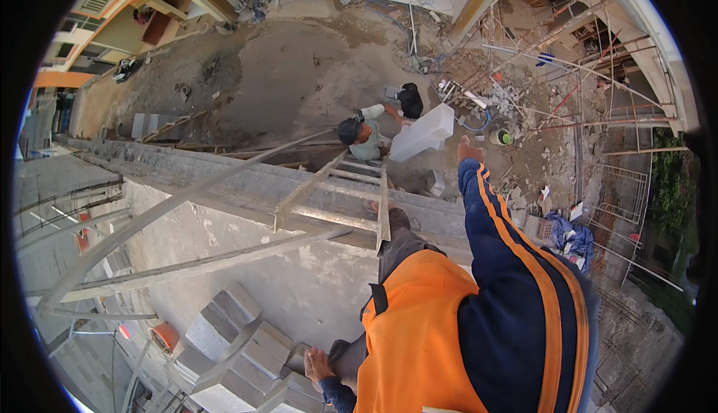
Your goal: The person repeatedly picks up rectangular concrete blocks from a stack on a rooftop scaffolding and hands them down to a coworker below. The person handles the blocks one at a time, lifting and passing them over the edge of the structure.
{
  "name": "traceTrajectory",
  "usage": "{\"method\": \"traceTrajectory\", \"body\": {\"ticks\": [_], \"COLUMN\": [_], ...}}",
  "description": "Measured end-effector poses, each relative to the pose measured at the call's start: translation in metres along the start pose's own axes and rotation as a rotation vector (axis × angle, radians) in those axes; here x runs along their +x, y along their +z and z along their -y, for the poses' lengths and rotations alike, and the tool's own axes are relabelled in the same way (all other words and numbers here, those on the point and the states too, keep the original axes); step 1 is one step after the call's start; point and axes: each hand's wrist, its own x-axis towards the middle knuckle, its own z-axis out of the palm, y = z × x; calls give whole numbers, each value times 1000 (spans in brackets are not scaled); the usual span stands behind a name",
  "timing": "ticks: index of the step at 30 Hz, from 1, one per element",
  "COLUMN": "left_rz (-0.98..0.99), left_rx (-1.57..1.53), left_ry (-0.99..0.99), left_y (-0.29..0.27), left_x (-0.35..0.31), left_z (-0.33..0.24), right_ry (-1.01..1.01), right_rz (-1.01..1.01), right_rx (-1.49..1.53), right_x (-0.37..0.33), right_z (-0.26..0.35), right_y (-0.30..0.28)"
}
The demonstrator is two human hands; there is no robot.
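Observation:
My right arm, in a navy sleeve with orange stripes, stretches out over the ground below. At its end my right hand (470,149) shows small, fingers out and holding nothing, just right of a long white block (423,133). Another person (364,135) in a cap and light shirt has hands at that block from its left side. Low in view my left hand (318,364) is open, its fingers spread beside stacked grey blocks (250,353); whether it rests on one I cannot tell. A ladder (336,196) leans up at the ledge by my leg.
Long bars (187,196) slant across the left. An orange bucket (164,336) stands near the blocks. Scaffolding (598,76) rises on the right, above rubble. Below lie a blue tarp (571,239), a pale bucket (499,137) and a black container (410,100). The ledge drops to dirt ground.

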Motion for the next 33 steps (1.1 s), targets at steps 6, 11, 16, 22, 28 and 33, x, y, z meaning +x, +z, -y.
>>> {"method": "traceTrajectory", "body": {"ticks": [6,11,16,22,28,33], "left_rz": [-5,-95,-140,-166,-148,-93], "left_rx": [187,266,478,527,627,644], "left_ry": [-88,-165,-254,-404,-351,-204], "left_y": [-10,-38,-76,-92,-52,-38], "left_x": [28,70,88,105,101,106], "left_z": [-25,-39,-49,-56,-49,-28], "right_ry": [-429,-205,-76,-150,-291,-552], "right_rz": [457,566,568,424,274,317], "right_rx": [74,-113,-326,-359,-488,-459], "right_x": [86,120,135,127,117,81], "right_z": [-54,-65,-69,-72,-49,-27], "right_y": [68,148,224,306,301,255]}}
